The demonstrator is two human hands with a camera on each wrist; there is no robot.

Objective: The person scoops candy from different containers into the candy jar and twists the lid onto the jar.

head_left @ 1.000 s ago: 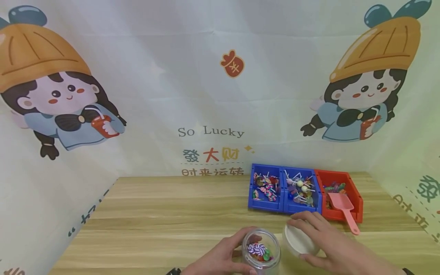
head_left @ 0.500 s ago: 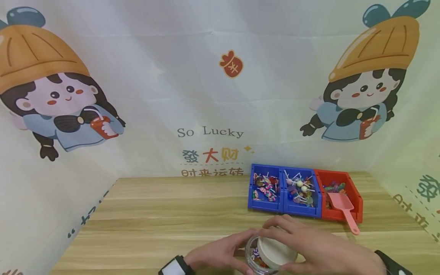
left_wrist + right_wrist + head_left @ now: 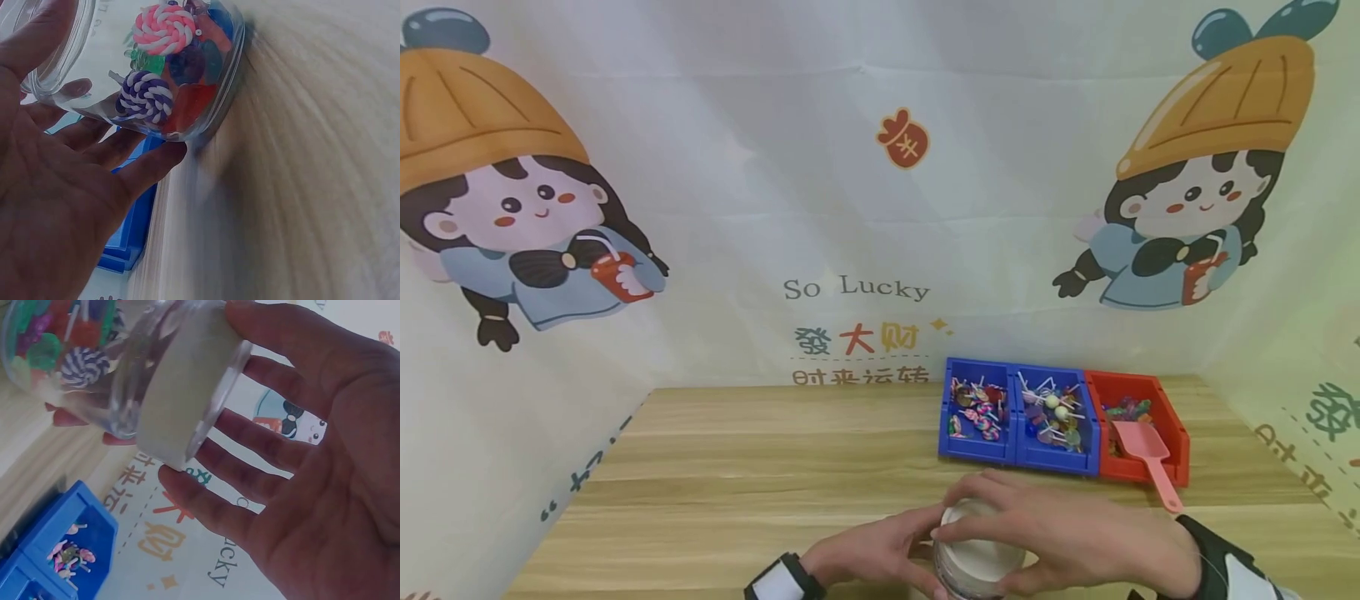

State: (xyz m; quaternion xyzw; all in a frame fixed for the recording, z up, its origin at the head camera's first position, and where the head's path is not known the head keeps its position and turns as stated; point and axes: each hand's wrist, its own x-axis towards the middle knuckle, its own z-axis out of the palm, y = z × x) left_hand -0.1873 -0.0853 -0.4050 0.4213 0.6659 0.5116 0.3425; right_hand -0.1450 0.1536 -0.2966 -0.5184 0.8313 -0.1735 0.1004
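A clear jar (image 3: 100, 37) stands on the table, partly filled with colourful candies, among them a pink-and-white swirl (image 3: 164, 30) and a purple-and-white swirl (image 3: 145, 97). My left hand (image 3: 880, 550) grips the jar's side, thumb and fingers curled round its wall. Over the jar's mouth sits a cream-white lid (image 3: 981, 557). My right hand (image 3: 1037, 529) holds that lid by its edge from above, thumb on the near side and fingers on the far side. The right wrist view shows the lid (image 3: 184, 381) right at the jar's neck (image 3: 128, 375).
Behind the hands stand two joined blue bins (image 3: 977, 450) with lollipops and a red bin (image 3: 1180, 442) with coloured candies. A pink scoop (image 3: 1142, 442) lies across the red bin, its handle sticking out over the front. A printed cloth (image 3: 737, 208) backs the wooden table (image 3: 737, 467).
My right hand has brought the lid leftward from beside the jar, first tilted over the opening, now over the mouth. The left hand has stayed on the jar.
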